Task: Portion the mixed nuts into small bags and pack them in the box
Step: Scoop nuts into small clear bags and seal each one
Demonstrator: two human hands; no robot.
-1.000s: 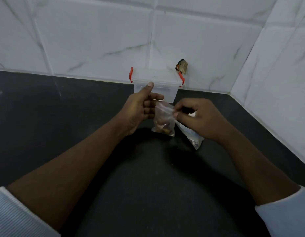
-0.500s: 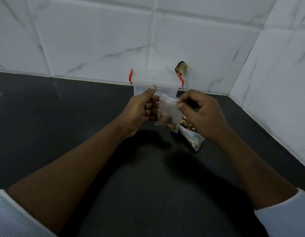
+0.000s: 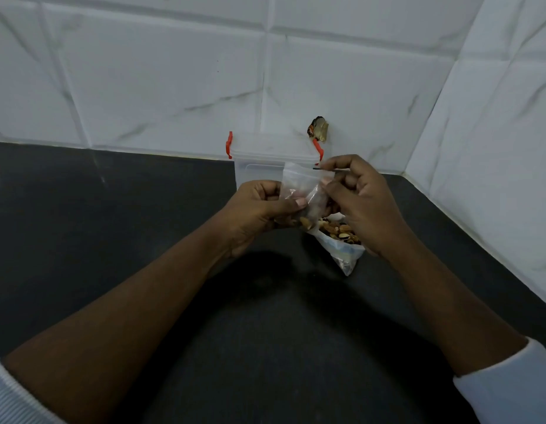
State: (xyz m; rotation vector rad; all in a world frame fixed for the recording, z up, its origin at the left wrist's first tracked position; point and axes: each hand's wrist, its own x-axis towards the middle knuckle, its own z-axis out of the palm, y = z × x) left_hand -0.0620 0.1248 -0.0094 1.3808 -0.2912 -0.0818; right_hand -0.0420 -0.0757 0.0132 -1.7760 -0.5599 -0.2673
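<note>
**Item:** small clear plastic zip bag, with some nuts at its bottom.
**Position:** held upright above the counter, directly in front of the translucent plastic box with red clip latches. A second ago it hung lower and nearer the person.
**Grip:** the left hand wraps the lower half, thumb pressed across the front, where earlier the thumb stood free. The right hand pinches the top right corner at the zip strip.
**Reading:** this portion looks filled and sealing seems to be the step in hand. Packing is not yet done, and the box lid appears on.
**Supply:** larger crinkled clear bag lying on the counter with its mouth open, and its mixed nuts now exposed beneath the right hand.
**Surface:** matte black stone countertop.
**Room:** corner of white marble-veined wall tiles. A brownish patch sits on the wall behind the box, nature unclear. Pale sleeves show on both forearms.
</note>
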